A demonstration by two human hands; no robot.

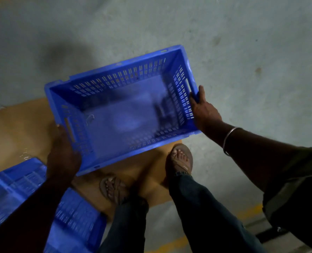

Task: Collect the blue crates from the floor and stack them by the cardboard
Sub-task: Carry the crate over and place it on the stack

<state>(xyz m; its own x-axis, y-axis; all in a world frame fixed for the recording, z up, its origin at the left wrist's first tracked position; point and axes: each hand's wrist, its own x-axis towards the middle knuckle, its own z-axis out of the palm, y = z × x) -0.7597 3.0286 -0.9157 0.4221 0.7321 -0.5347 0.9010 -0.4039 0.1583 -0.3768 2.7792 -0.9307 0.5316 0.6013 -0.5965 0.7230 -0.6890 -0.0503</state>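
Observation:
I carry an empty blue slotted crate (122, 114) above the floor, open side up and slightly tilted. My left hand (64, 154) grips its left short end near the handle slot. My right hand (204, 110) grips the rim of its right short end, thumb on the outside. A flat sheet of brown cardboard (22, 128) lies on the floor under the crate and under my feet. Another blue crate (73, 221) sits at the lower left, partly hidden by my left arm; I cannot tell if it is one crate or a stack.
Grey concrete floor (242, 52) spreads beyond and to the right of the cardboard. My sandalled feet (180, 159) stand on the cardboard's right part. A yellow painted line (250, 210) runs across the floor at the lower right.

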